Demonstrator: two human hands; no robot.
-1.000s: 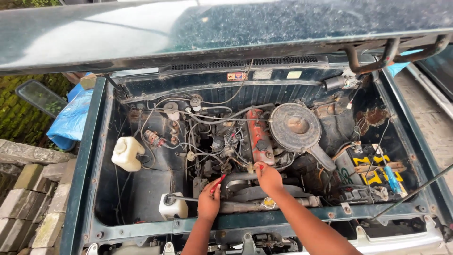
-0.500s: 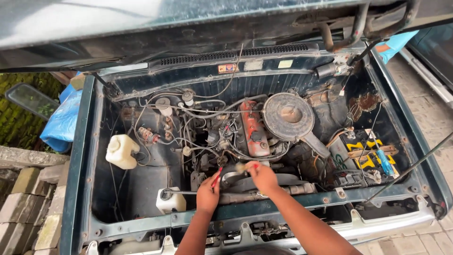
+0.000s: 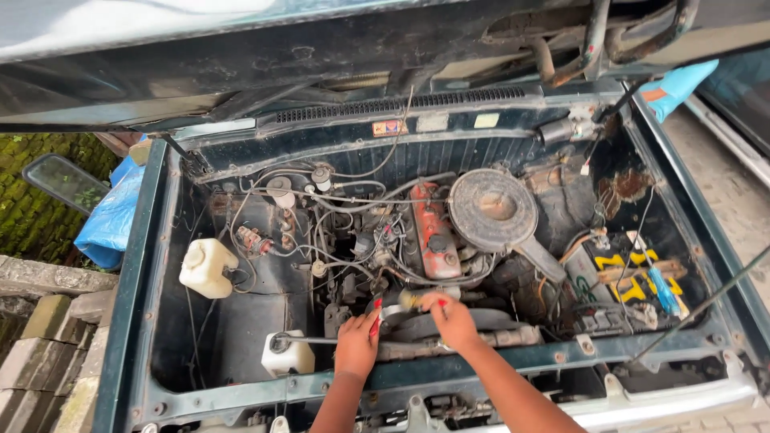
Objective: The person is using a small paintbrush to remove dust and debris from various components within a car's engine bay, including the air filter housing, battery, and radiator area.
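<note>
Inside the open, dark green engine bay, the left hand is curled shut around a red-handled tool just at nine o'clock of the right hand. The right hand pinches a small pale brush-like piece, its exact kind unclear, over the front of the engine. At twelve o'clock sits the rusty red valve cover, with the round grey air filter housing at one o'clock.

Head camera | we look steeply down into the open engine bay from its front edge | near, at arm's length | single view
</note>
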